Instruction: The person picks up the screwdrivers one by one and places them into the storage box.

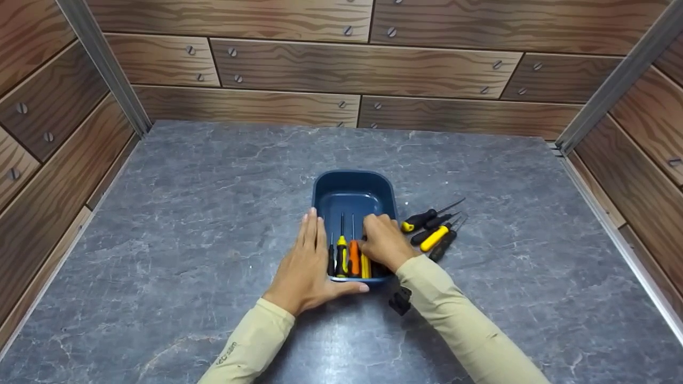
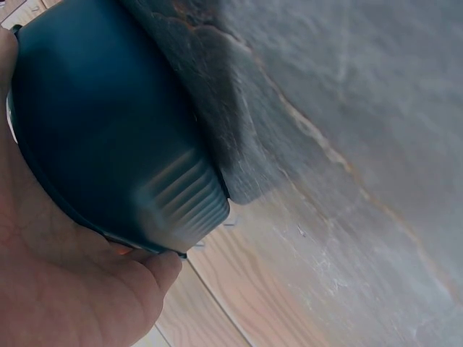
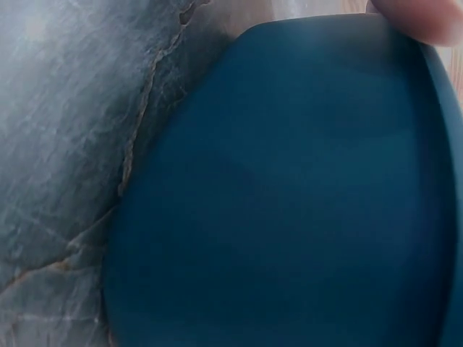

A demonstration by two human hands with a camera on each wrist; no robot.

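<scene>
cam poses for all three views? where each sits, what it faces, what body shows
Head: above, facing forward-down at the grey stone-look tabletop; both hands and sleeves show.
Left wrist: low beside the dark blue plastic tray; left hand against its wall.
Right wrist: very close on the tray's wall; one fingertip shows.
Shared: tray and tabletop.

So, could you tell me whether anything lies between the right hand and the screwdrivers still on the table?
Nothing visible does. The right hand is inside the tray, and only the tray's right wall separates it from the loose screwdrivers lying just beyond. The left hand rests against the tray's left side.
</scene>
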